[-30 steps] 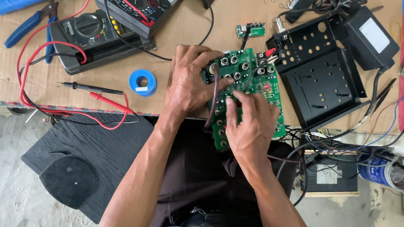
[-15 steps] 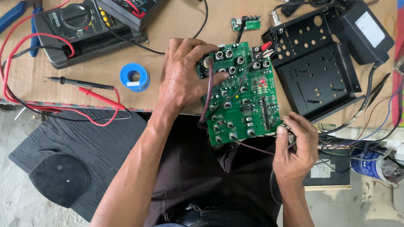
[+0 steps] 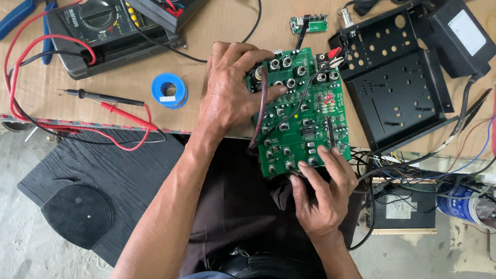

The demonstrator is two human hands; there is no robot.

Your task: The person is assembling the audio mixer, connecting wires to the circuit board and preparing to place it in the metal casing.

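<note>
- Brown cardboard covers the desk [image 3: 137, 77], with a rough grey concrete floor seen below its edge.
- A green circuit board [image 3: 302, 111], studded with knobs and jacks, is laid at the near edge of the desk, partly overhanging the person's lap.
- The left hand [image 3: 229, 93] is laid over the board's left side; its thumb is pressed by a jack near the top edge and its fingers are curled round the left rim, so the grip is closed on the board.
- The right hand [image 3: 320, 193] is held at the board's lower edge, fingertips touching the bottom row of parts; the fingers are loosely spread and nothing is clasped in them.
- A dark purple cable [image 3: 260, 106] is run from a jack at the board's top left down past the left hand.
- A black metal case [image 3: 397, 80], open and perforated, is placed just beside the board on the right.
- A blue spool [image 3: 169, 91] is seen left of the left hand, near red and black probes [image 3: 121, 105].
- A black meter [image 3: 103, 27] is set at the far left, with blue-handled pliers [image 3: 11, 19] beyond it.
- A black power adapter [image 3: 464, 34] is placed at the far right.
- A tangle of coloured wires [image 3: 439, 166] is hung off the desk's right edge.
</note>
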